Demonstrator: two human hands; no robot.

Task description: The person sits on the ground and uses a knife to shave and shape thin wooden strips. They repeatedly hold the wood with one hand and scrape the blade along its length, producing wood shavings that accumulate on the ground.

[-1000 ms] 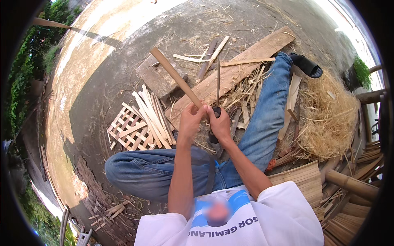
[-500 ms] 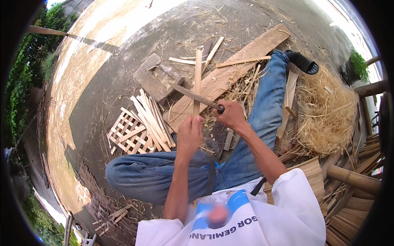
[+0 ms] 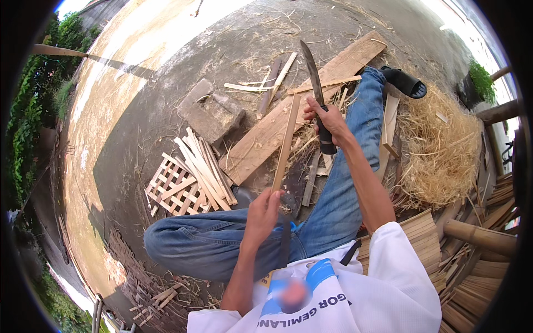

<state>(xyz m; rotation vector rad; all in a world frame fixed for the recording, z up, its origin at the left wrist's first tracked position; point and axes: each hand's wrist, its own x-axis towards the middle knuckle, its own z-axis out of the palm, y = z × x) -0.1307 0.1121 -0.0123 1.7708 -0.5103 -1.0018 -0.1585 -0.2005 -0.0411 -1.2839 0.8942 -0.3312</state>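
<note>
My left hand (image 3: 263,215) is closed round the lower end of a flat, light wooden strip (image 3: 287,141), which points up and slightly right, over my bent left leg. In my right hand (image 3: 328,123) is a long knife (image 3: 312,72) with a dark curved blade and black handle. The blade points away from me, right of the strip's upper end and apart from it. Beneath the strip and knife lies a long wooden plank (image 3: 258,145), scattered with shavings.
Left of the plank lie a stack of pale strips (image 3: 204,166), a lattice of crossed strips (image 3: 173,186) and a stone block (image 3: 211,114). My outstretched leg (image 3: 355,139) is right of the knife. Beyond it are a heap of shavings (image 3: 436,150) and bamboo poles (image 3: 480,242).
The knife has swung from lying across the strip to pointing away from me at the right. The strip has tilted right, and my left hand has come lower and nearer to me.
</note>
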